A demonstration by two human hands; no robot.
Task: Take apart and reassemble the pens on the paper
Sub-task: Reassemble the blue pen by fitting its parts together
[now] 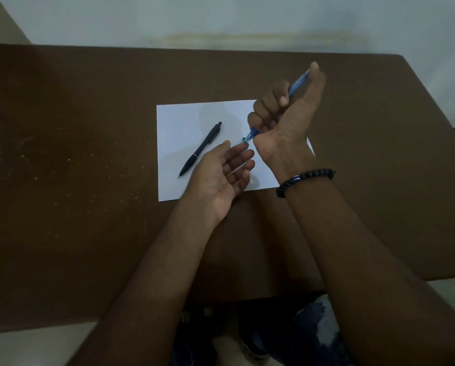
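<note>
Brown desk (pixel 89 128), a sheet of white paper (pixel 184 122) lying flat near its middle. Black pen (pixel 200 149) rests on the paper's left half, slanted, tip toward the near-left corner, clicker end toward the far side; nothing touches it. Right hand (pixel 287 120) raised above the paper's right edge, palm side turned to the camera, fingers curled in a clenched grip round a blue pen (pixel 297 84). The blue pen runs diagonally through the fist: upper end sticks out beside the thumb, beyond the paper's far-right corner; lower end, darker blue with a teal tip, pokes out under the little finger over the paper. Left hand (pixel 226 170) over the paper's near edge, palm up, fingers straight and loosely spread, grip released, holding nothing. Its fingertips (pixel 243 147) sit just beside the teal tip; contact cannot be told. Black bead bracelet (pixel 304 179) on the right wrist, near the paper's near-right corner. Both forearms bare, reaching in from the near desk edge. Pale wall (pixel 221 17) beyond the desk's far edge.
</note>
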